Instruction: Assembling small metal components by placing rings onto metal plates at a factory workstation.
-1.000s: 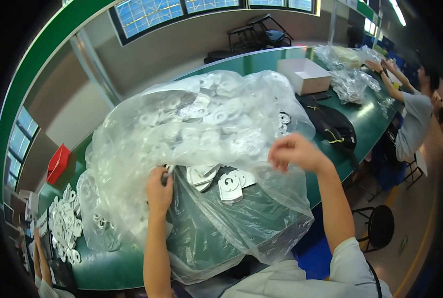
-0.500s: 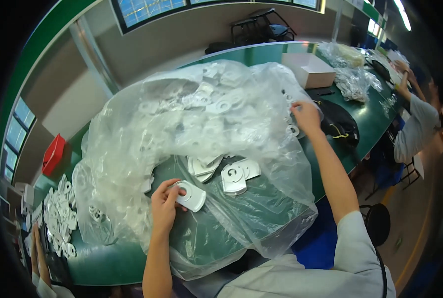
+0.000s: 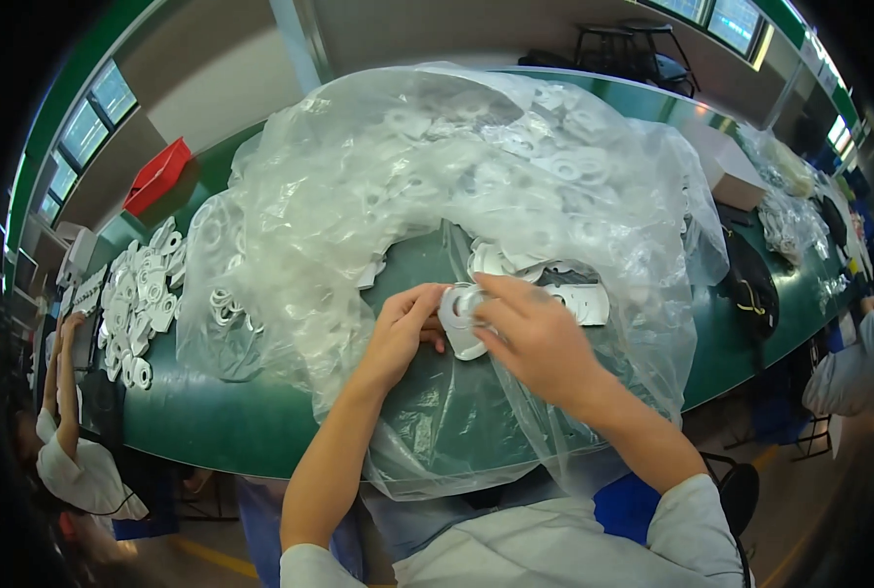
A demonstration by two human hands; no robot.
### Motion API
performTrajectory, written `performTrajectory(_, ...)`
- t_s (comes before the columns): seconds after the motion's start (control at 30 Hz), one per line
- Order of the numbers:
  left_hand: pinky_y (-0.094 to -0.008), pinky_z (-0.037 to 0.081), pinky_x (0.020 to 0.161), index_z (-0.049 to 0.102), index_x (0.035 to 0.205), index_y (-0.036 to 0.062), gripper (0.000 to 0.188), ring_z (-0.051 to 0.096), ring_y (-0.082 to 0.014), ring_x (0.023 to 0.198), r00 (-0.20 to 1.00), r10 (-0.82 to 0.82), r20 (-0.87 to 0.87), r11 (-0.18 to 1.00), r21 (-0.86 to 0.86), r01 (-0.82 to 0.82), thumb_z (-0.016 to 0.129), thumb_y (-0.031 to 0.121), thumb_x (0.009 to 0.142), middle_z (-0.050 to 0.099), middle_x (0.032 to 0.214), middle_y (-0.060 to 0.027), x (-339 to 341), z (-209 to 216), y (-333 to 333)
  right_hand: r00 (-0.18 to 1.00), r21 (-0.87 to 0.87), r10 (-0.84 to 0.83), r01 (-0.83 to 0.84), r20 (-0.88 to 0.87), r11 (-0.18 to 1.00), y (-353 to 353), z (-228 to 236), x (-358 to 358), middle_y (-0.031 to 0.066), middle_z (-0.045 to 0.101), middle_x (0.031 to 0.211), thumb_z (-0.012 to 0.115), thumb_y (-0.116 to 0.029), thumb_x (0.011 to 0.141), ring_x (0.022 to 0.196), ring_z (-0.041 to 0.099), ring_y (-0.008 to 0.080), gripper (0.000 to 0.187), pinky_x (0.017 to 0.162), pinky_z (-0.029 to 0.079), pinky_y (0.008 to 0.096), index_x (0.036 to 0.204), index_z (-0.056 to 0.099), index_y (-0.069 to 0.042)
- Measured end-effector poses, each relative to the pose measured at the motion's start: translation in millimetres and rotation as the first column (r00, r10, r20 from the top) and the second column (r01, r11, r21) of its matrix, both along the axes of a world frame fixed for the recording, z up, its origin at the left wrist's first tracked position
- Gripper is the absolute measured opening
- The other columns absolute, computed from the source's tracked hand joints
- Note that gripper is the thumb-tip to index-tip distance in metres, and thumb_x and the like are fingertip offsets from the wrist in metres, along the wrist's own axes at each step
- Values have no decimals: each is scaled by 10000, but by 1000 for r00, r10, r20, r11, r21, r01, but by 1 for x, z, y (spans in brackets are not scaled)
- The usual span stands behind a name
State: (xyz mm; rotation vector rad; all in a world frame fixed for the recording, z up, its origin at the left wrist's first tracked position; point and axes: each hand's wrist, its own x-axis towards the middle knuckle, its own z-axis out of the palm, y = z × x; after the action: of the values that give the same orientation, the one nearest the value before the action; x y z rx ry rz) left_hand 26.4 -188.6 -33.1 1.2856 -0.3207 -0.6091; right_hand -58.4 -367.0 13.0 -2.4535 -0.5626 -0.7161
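Observation:
A white plastic part [image 3: 468, 345] with a rounded opening is gripped at its left side between the thumb and fingers of my left hand [image 3: 403, 328]. My right hand [image 3: 540, 343] reaches over the same part, its bent fingertips at the opening; whatever they pinch is hidden and slightly blurred. Just beyond my hands, several similar white parts [image 3: 582, 302] lie on the clear plastic sheeting. A big translucent plastic bag [image 3: 358, 196] full of white parts curves around the work spot.
On the green table, a heap of white parts [image 3: 138, 299] lies at left, near a red bin [image 3: 157, 176]. A pale box [image 3: 726, 169], a black bag [image 3: 750, 284] and clear plastic wrapping [image 3: 790, 220] are at right. One co-worker [image 3: 74, 441] sits at left, another [image 3: 853, 367] at right.
My right hand has come from the small rings at the bag's right side to the white part in my left hand. The view has turned, showing more of the left side.

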Motion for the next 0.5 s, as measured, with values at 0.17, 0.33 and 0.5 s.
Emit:
performTrajectory(0.17,-219,469,587,573,1144,-13,356,575,-81,724,1000,11,3,996,-94,-11,492,287,969,628,900,-36,-6,-3,5,999,2,-29,29,42,1000,13,-28,16,161,554,1217,658,-69,776,1098,547,337,165,865,476,397,937,654,-33)
performTrajectory(0.33,-209,463,578,560,1155,-34,281,571,-71,698,992,65,112,994,-90,-55,564,113,916,644,894,-36,-1,5,5,998,46,-41,40,42,998,16,-24,13,175,532,1244,666,-68,771,1119,534,357,252,890,464,396,1022,678,-72)
performTrajectory(0.5,-195,443,565,585,1133,-22,256,557,-47,683,964,158,216,987,-50,-150,559,112,916,658,853,-24,-3,13,11,984,463,98,-18,-150,886,27,-21,21,187,511,1253,620,-61,808,1125,531,301,317,922,435,371,1124,592,-80)
